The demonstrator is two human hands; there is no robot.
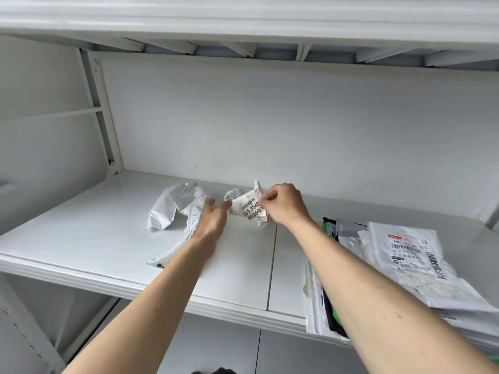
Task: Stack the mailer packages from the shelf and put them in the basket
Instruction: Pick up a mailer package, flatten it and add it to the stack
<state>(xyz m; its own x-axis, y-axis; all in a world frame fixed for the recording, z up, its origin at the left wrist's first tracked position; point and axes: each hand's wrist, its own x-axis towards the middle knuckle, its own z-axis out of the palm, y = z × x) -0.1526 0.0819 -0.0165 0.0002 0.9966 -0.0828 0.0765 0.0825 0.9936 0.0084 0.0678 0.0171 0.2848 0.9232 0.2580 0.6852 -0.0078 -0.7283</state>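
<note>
Now the right hand pinches a crumpled, labelled plastic mailer.

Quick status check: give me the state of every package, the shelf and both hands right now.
Small labelled mailer: crumpled, pinched by the right hand, low over the shelf.
Rolled mailer: crumpled, lying loose on the shelf.
Long mailer: flat on the shelf, partly under the left hand.
Stack: piled at right, overhanging the shelf edge.
Shelf: holds everything.
Left hand: open, reaching.
Right hand: closed on mailer.
</note>
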